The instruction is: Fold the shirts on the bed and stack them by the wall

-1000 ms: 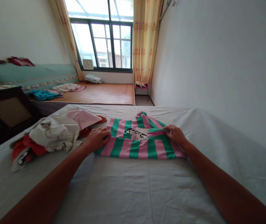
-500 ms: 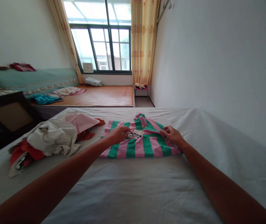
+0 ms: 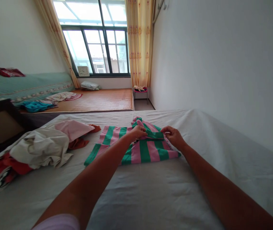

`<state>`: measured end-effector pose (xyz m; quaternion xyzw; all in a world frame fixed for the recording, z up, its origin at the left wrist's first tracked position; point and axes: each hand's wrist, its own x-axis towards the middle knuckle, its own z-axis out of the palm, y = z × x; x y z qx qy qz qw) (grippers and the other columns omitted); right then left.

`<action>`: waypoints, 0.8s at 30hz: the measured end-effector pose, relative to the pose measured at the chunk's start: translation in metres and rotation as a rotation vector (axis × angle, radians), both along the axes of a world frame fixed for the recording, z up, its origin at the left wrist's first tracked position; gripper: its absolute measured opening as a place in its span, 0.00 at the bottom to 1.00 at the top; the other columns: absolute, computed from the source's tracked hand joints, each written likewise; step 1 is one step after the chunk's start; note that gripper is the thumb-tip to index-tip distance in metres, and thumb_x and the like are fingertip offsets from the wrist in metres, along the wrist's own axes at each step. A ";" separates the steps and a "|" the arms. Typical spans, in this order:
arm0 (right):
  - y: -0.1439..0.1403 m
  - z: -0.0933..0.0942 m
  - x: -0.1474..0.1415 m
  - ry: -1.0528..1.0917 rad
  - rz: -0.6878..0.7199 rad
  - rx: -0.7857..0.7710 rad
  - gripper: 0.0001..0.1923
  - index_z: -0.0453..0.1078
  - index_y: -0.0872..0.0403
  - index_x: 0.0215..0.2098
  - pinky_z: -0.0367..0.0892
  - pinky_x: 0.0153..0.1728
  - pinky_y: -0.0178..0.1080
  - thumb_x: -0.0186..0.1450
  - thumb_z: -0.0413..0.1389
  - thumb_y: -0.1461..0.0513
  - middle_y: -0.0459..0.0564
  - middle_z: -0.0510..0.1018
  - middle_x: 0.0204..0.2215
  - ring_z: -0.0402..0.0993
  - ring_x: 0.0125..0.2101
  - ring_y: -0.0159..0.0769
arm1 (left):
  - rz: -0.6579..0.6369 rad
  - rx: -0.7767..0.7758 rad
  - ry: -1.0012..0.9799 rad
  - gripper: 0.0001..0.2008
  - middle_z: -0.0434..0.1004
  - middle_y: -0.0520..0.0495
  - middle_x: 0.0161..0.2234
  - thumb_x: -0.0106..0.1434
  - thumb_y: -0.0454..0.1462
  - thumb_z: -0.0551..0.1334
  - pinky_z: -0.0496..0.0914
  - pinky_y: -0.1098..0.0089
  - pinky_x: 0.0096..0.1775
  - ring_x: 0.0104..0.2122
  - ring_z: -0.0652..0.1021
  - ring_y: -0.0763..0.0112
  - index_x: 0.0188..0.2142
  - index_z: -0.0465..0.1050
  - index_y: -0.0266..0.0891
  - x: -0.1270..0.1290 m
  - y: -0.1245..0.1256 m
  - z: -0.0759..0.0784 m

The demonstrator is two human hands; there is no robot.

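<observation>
Pink-and-green striped cotton shirt [image 3: 148,150] at frame centre half folded on white-sheeted bed [image 3: 175,191]; left hand [image 3: 138,131] and right hand [image 3: 172,135] pinching its upper fold. Crumpled clothes pile [image 3: 42,145], left, unfolded.

On the white-sheeted bed [image 3: 151,191] lies a pink-and-green striped cloth garment [image 3: 136,148]. The left hand [image 3: 138,131] and right hand [image 3: 172,135] both pinch its folded green upper edge, close together. A heap of white, pink and red clothes [image 3: 42,145] sits to the left.
</observation>
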<state>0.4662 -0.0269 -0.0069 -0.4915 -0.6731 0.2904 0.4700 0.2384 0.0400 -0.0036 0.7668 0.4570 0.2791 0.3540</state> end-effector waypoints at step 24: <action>-0.032 0.014 -0.009 -0.468 0.441 0.101 0.11 0.76 0.50 0.36 0.65 0.47 0.41 0.59 0.53 0.66 0.48 0.79 0.37 0.73 0.40 0.37 | -0.456 0.441 0.199 0.20 0.67 0.44 0.57 0.62 0.37 0.59 0.59 0.61 0.59 0.57 0.66 0.60 0.54 0.69 0.44 -0.043 -0.092 0.004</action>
